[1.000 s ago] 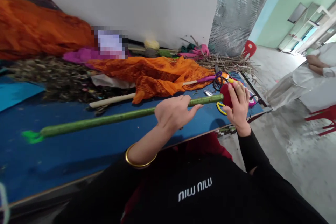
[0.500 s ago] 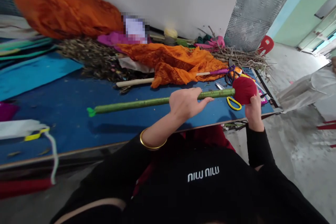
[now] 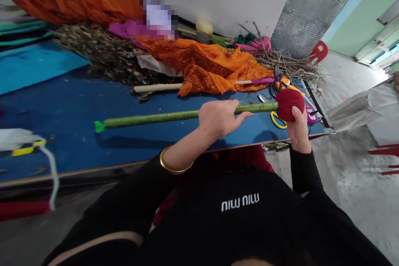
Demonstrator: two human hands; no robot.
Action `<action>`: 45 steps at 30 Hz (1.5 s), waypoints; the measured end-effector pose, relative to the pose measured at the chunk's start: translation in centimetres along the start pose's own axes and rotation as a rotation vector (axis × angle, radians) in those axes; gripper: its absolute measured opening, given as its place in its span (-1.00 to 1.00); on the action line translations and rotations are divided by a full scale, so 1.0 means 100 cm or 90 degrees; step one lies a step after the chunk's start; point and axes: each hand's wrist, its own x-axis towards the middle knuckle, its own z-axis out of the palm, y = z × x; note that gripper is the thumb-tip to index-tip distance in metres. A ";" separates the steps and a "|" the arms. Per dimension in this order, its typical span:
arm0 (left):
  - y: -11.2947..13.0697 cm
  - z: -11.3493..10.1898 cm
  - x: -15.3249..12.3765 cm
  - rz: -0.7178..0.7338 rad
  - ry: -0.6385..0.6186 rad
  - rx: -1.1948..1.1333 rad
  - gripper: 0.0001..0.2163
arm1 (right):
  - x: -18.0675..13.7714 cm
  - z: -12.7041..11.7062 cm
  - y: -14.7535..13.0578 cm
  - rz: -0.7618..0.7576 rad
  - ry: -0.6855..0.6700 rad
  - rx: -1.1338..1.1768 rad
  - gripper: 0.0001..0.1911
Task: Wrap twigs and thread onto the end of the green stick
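Observation:
My left hand is wrapped round the middle of a long green stick, held level above the blue table. A small bright green tuft shows at the stick's left end. The other end meets a round dark red fabric-covered ball. My right hand grips that ball from below and the right, its thumb on the near face; the fingers behind are hidden. Partly behind the ball lie scissors with yellow handles on the table.
Orange cloth lies across the back over a pale wooden stick, beside dried twigs. Dark-handled scissors rest near the right end. Blue sheet material is at left. The blue table's front edge runs close to my body.
The view has shifted slightly, so the table's contents sit a little differently. My right hand has turned on the red ball, its thumb now lying across the near face. My left hand keeps its hold.

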 end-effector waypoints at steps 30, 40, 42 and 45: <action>-0.025 -0.009 0.003 -0.060 0.131 0.005 -0.51 | -0.029 -0.020 -0.012 -0.182 -0.002 -0.344 -0.69; -0.001 -0.021 0.028 -0.117 0.057 -0.041 -0.43 | 0.024 0.003 -0.013 -0.196 0.247 -0.065 -0.71; 0.001 -0.023 0.030 -0.111 0.054 -0.031 -0.44 | 0.026 0.006 -0.013 -0.224 0.318 -0.055 -0.86; -0.005 -0.025 0.022 -0.111 0.064 -0.022 -0.47 | 0.011 0.006 -0.013 -0.212 0.315 -0.031 -0.89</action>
